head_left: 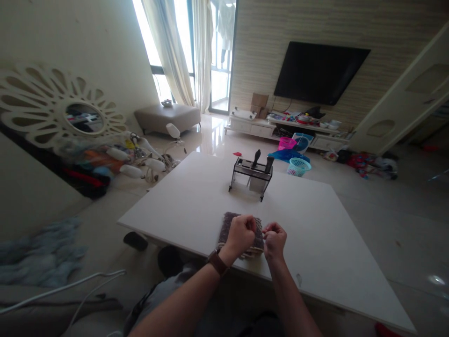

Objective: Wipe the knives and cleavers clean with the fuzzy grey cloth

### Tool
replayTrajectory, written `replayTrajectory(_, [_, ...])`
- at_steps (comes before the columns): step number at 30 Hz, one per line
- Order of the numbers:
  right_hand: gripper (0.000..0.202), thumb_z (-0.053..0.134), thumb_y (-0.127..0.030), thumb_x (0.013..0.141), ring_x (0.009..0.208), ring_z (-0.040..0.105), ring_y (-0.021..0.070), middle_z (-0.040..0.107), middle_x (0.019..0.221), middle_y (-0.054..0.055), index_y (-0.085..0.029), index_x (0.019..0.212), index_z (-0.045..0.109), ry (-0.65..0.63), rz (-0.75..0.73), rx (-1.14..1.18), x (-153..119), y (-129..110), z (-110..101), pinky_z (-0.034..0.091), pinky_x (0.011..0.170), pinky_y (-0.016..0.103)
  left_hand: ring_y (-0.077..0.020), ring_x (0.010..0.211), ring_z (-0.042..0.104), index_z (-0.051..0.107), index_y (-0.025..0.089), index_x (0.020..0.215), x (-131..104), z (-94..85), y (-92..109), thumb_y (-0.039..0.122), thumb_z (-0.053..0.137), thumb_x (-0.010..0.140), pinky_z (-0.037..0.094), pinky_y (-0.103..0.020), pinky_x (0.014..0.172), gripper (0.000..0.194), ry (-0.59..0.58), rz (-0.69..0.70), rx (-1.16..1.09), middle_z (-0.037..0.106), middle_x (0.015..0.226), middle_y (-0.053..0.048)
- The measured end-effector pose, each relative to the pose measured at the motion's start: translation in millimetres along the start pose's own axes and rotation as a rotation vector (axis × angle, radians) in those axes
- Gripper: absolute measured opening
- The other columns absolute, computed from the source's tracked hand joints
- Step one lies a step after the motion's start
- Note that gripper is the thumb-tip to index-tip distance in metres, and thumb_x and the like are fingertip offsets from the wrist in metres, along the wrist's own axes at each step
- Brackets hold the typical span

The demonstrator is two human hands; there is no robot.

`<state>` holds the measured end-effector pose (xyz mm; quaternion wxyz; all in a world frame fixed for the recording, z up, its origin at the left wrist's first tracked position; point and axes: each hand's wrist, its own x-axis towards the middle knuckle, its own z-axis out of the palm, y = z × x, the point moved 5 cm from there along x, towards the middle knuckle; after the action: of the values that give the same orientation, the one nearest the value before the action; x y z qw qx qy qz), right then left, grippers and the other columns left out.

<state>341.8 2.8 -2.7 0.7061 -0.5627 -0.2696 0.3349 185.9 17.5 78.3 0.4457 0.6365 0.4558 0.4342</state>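
A brown, fuzzy folded cloth [229,223] with a lighter fringed edge lies near the front edge of the white table [182,201]. My left hand [242,232], with a brown-strapped watch [217,262] at its wrist, is closed over the middle of the cloth. Just right of the cloth, my right hand [274,238] is pinched, thumb against fingers. Whatever either hand holds is hidden or too small to name. Beyond them stands a clear knife holder [242,164] with a dark frame and black-handled knives [257,157] in it.
Small items on the table are a red piece [237,154] at the far edge and a spoon-like thing [299,279] at the front right. Baskets, one turquoise [299,164], stand on the floor behind. A lamp with white shades [154,164] lies at the left.
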Motion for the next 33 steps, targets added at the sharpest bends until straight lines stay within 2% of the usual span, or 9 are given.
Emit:
replayTrajectory(6, [0.010,0.059,-0.020,0.052,0.055,0.047,0.0127,0.049,0.052,-0.005,-0.022,0.054,0.050,0.011,0.022,-0.008,2,3,0,0.033,0.053,0.025,-0.0139,0.063,0.053,0.060,0.018,0.061,3,0.2,-3,0.000,0.047,0.063,0.036,-0.025,0.062,0.022,0.045,-0.019,0.040,0.059,0.061,0.001])
replayTrajectory(10, [0.018,0.071,-0.034,0.060,0.069,0.060,0.0172,0.066,0.068,0.000,-0.020,0.069,0.066,-0.039,0.142,-0.008,3,6,7,0.045,0.064,0.028,-0.0141,0.066,0.055,0.059,0.018,0.062,4,4.3,-7,0.001,0.048,0.067,0.038,-0.026,0.065,0.021,0.043,-0.041,0.017,0.061,0.063,0.001])
replayTrajectory(12, [0.029,0.067,-0.047,0.070,0.079,0.065,0.0206,0.073,0.076,0.006,-0.020,0.059,0.064,-0.068,0.176,-0.043,2,6,11,0.048,0.071,0.031,-0.0140,0.067,0.055,0.059,0.018,0.063,4,7.3,-7,0.001,0.049,0.068,0.039,-0.025,0.066,0.020,0.031,-0.036,0.008,0.061,0.064,0.001])
replayTrajectory(14, [0.040,0.061,-0.049,0.077,0.078,0.066,0.0216,0.071,0.067,0.007,-0.022,0.048,0.057,-0.076,0.173,-0.107,1,6,11,0.049,0.076,0.033,-0.0141,0.068,0.055,0.059,0.018,0.064,4,9.4,-7,0.002,0.049,0.070,0.039,-0.025,0.067,0.019,0.027,-0.038,0.018,0.062,0.066,0.001])
replayTrajectory(19, [0.023,0.055,-0.033,0.069,0.059,0.057,0.0209,0.047,0.035,-0.001,-0.023,0.055,0.070,-0.095,0.179,-0.149,0,8,6,0.047,0.078,0.035,-0.0153,0.076,0.057,0.059,0.018,0.072,6,7.7,-10,0.004,0.053,0.072,0.042,-0.026,0.071,0.015,0.094,-0.076,0.028,0.063,0.076,-0.001])
replayTrajectory(25, [0.023,0.058,-0.035,0.066,0.061,0.054,0.0205,0.059,0.050,0.005,-0.024,0.045,0.059,-0.074,0.157,-0.037,-2,-9,6,0.047,0.070,0.035,-0.0183,0.089,0.062,0.065,0.017,0.084,9,9.4,-17,0.016,0.063,0.077,0.047,-0.028,0.083,0.008,0.088,-0.152,-0.101,0.069,0.092,-0.005])
replayTrajectory(28, [0.042,0.059,-0.051,0.077,0.057,0.052,0.0177,0.058,0.054,0.004,-0.024,0.046,0.051,-0.283,0.284,0.168,-13,-24,22,0.046,0.060,0.031,-0.0210,0.093,0.066,0.071,0.015,0.098,10,15.0,-20,0.025,0.071,0.075,0.049,-0.031,0.087,0.025,-0.011,-0.234,-0.265,0.072,0.097,-0.008])
replayTrajectory(31, [0.056,0.048,-0.072,0.086,0.039,0.034,0.0128,0.039,0.039,-0.003,-0.025,0.055,0.047,-0.622,0.533,0.309,-37,-34,38,0.032,0.044,0.026,-0.0187,0.078,0.065,0.075,0.014,0.101,7,26.9,-17,0.034,0.070,0.075,0.050,-0.028,0.074,0.033,-0.268,-0.309,-0.424,0.071,0.083,-0.006])
replayTrajectory(33, [0.061,0.041,-0.082,0.086,0.032,0.019,0.0106,0.025,0.033,-0.009,-0.027,0.061,0.043,-0.767,0.630,0.389,-51,-35,39,0.020,0.038,0.024,-0.0166,0.073,0.064,0.077,0.013,0.095,1,32.3,-11,0.037,0.071,0.073,0.049,-0.025,0.069,0.033,-0.412,-0.310,-0.492,0.071,0.079,-0.005])
